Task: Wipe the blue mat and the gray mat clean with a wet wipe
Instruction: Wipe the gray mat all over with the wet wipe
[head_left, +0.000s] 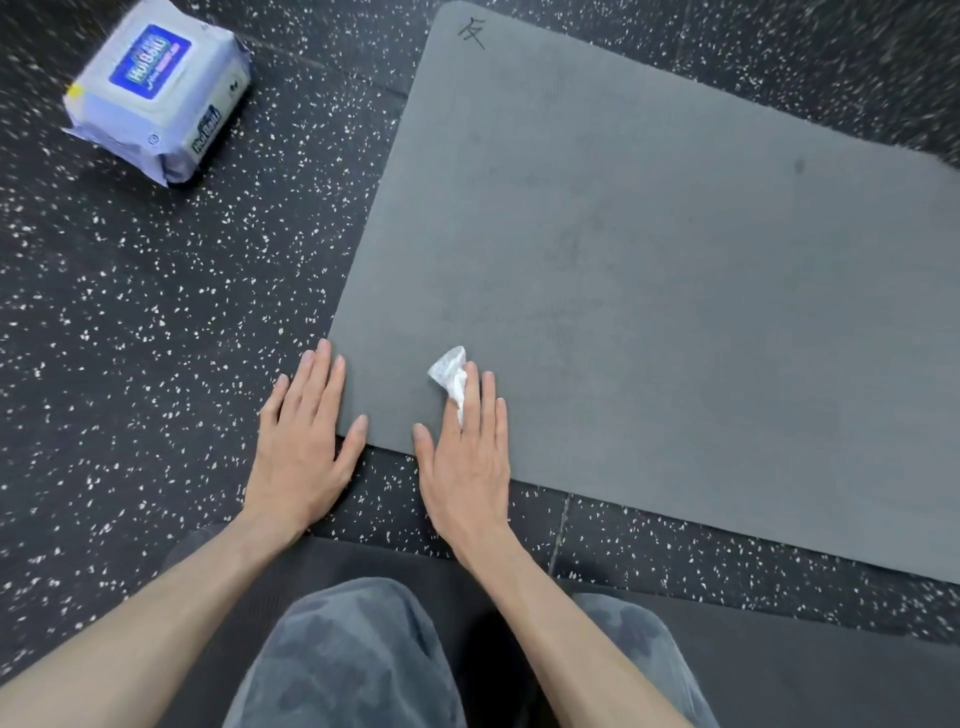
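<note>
The right hand (462, 457) lies flat, fingers straight and together, pressing a crumpled white wet wipe (450, 378) onto the gray mat (649, 291) close to the mat's near left corner; the wipe sticks out beyond the fingertips and is pinned under them, not gripped in a fist. That flat press looks suited to dragging the wipe across the surface. The left hand (304, 441) is also spread flat with straight fingers, lying across the mat's left edge at that same corner, thumb on the mat and palm partly on the floor (156, 338); it probably steadies the mat so it does not slide while being rubbed.

Faint smudges and a dark spot show farther along the gray mat, so wiping appears unfinished. No blue mat can be identified; a darker mat (779, 665) lies under the person's knees (358, 654).

Count: two hands, one wipe, one gray mat, one pack of wipes (156, 93) on the floor beyond the mat's far left corner, well apart.
</note>
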